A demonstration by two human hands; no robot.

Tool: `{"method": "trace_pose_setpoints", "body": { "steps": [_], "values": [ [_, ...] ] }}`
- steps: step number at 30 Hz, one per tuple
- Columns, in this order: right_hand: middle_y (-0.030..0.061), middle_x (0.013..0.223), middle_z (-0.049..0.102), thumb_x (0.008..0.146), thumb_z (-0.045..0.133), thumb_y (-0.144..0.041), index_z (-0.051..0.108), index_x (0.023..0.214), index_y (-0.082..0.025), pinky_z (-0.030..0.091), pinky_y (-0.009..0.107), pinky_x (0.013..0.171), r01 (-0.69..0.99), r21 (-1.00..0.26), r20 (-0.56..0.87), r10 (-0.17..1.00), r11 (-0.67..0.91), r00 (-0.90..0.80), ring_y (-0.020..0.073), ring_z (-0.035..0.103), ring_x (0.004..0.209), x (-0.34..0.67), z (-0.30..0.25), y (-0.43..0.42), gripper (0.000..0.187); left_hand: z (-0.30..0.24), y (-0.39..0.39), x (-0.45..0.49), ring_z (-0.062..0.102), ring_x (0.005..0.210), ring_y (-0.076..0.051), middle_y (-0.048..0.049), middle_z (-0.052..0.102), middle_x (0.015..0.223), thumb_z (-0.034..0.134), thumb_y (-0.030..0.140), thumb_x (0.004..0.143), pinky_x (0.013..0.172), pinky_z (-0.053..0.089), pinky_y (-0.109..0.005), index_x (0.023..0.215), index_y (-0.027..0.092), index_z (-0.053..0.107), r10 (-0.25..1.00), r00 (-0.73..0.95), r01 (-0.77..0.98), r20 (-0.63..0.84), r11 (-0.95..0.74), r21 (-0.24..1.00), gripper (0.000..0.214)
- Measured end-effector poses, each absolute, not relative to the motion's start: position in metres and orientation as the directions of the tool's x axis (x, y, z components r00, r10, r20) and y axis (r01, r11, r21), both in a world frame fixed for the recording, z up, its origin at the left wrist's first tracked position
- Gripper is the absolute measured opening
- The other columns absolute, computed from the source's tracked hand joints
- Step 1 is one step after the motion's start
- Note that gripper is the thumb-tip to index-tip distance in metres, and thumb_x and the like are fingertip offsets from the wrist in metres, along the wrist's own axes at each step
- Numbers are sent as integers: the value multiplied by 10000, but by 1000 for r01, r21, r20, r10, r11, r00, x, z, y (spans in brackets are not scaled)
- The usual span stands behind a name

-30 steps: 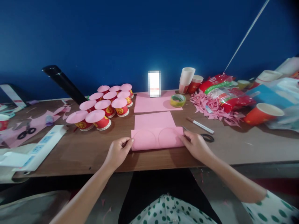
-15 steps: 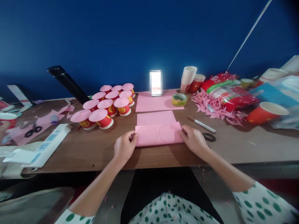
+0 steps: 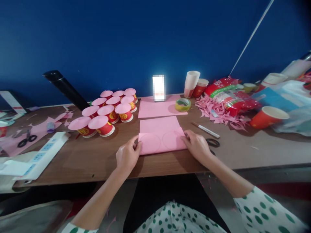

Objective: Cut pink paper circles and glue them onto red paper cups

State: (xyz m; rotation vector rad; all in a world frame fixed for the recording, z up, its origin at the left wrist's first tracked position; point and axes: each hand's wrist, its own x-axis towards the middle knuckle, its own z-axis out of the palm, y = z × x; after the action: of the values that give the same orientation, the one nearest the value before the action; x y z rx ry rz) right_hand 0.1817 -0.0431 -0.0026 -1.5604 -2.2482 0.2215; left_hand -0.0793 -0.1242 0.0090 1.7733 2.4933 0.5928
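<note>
The left hand (image 3: pixel 127 155) pinches one side edge of a pink paper (image 3: pixel 161 142), and the right hand (image 3: pixel 197 145) pinches the other. The paper, marked with two drawn circles, sits near the front edge of a brown table (image 3: pixel 97 161). Taking the paper as the clock's centre, scissors (image 3: pixel 213 142) lie at 3 o'clock, close to the right hand. A roll of tape (image 3: pixel 183 105) stands at 1, pink scraps (image 3: pixel 218 113) heap at 2 beside a red bag (image 3: pixel 228 95), paper-topped red cups (image 3: pixel 106 110) cluster at 10, and a white power strip (image 3: pixel 47 157) lies at 9. A plain blue wall (image 3: pixel 155 35) rises behind the table at 12.
</note>
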Motion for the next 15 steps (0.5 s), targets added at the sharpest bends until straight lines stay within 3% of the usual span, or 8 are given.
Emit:
{"method": "trace_pose_setpoints", "body": {
  "steps": [15],
  "values": [
    [45,795,692,856,465,-341,563,980,-209,352,257,569,871,-340,244,928,355,-283,210,631,702,182,-5,-43,206,12,-122,-76,615,712,-198,-9,680,762,433,424,824,573,372,-253,1144,291,567,928,-331,932,173,292,215,371]
  ]
}}
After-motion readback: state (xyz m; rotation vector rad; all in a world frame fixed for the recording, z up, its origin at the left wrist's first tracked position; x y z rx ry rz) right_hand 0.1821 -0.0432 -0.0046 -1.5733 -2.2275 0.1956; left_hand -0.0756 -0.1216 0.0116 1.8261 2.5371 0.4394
